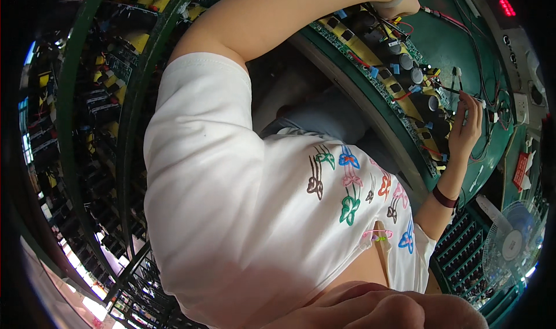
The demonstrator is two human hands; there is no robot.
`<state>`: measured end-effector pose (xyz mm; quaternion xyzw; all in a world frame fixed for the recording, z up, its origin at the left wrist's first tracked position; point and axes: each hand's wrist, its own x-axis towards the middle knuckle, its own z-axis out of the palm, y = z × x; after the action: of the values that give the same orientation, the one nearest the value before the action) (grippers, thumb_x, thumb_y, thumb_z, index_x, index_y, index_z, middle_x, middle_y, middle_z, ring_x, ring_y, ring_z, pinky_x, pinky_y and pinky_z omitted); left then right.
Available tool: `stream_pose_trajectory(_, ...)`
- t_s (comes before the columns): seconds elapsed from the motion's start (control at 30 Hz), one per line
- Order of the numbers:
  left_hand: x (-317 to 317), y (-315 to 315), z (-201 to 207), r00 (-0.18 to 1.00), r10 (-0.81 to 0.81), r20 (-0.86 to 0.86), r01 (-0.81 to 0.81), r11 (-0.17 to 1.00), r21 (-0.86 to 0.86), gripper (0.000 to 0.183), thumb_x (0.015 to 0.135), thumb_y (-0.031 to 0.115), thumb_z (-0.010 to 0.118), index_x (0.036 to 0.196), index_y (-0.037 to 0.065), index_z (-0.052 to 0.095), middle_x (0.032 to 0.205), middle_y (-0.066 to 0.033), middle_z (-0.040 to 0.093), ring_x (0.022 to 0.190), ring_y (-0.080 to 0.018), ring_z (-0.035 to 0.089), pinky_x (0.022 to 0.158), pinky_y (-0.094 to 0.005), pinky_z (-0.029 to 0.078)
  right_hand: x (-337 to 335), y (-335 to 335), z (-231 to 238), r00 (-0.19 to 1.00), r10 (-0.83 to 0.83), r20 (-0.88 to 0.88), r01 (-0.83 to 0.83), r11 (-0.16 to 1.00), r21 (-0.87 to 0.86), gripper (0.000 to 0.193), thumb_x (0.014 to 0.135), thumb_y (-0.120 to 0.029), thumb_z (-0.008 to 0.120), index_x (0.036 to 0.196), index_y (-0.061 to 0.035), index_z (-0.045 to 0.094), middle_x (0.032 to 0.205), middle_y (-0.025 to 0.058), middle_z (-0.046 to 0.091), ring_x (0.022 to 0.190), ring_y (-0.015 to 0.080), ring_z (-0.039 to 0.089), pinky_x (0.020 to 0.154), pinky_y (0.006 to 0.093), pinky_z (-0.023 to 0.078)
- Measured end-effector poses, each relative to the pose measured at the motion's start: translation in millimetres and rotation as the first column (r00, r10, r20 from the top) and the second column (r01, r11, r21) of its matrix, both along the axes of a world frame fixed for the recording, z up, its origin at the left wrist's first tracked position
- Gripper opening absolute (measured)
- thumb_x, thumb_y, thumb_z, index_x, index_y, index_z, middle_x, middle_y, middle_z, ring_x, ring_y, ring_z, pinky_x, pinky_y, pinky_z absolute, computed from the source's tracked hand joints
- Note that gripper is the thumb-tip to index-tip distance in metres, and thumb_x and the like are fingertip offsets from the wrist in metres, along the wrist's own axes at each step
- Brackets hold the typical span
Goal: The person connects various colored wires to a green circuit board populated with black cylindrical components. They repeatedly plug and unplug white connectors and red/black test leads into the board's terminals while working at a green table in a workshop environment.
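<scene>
Two hands are at work. At 1 o'clock is the left hand, its fingers half hidden, so I cannot tell if they grip. At 3 o'clock, the right hand has fingertips together on one thin black probe. The circuit board assembly — one board or several, I cannot tell — lies at 2 o'clock on one green bench, with at least four cylindrical capacitors.
</scene>
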<state>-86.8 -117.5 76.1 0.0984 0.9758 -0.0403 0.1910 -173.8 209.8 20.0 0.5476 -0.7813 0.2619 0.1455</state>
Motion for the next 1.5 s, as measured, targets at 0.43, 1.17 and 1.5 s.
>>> stream_pose_trajectory(0.43,3,4,2,0.999,0.015,-0.037,-0.013,0.999,0.049,0.029,0.086,0.022,0.07,0.108,0.004,0.075,0.115,-0.0207,0.071,0.108,-0.0334,0.068,0.093,-0.0425,0.053,5,2,5,0.998,0.006,0.062,-0.005,1.0,-0.006,0.024,0.095,0.006,0.055,0.117,-0.0016,0.064,0.108,0.0147,0.064,0.096,0.0315,0.066,0.081,0.0378,0.053)
stream_pose_trajectory(1.17,42,-5,-6,0.89,0.371,-0.265,-0.257,0.889,0.379,0.021,0.09,0.027,0.07,0.095,0.006,0.07,0.085,-0.0125,0.069,0.082,-0.0296,0.068,0.077,-0.0392,0.054,-5,-1,37,0.99,-0.03,-0.136,0.01,0.99,-0.141,0.03,0.086,-0.007,0.069,0.116,-0.0113,0.067,0.099,0.0057,0.066,0.097,0.0275,0.06,0.089,0.0415,0.048)
stream_pose_trajectory(1.5,9,13,11,0.73,0.481,-0.486,0.077,0.648,0.758,0.03,0.081,0.003,0.081,0.108,0.004,0.069,0.09,-0.0042,0.074,0.085,-0.0113,0.071,0.078,-0.0257,0.056,-5,-43,36,0.943,-0.135,0.304,0.216,0.942,-0.255,0.024,0.091,-0.011,0.072,0.115,-0.0069,0.065,0.096,0.0063,0.068,0.071,0.0155,0.061,0.071,0.03,0.052)
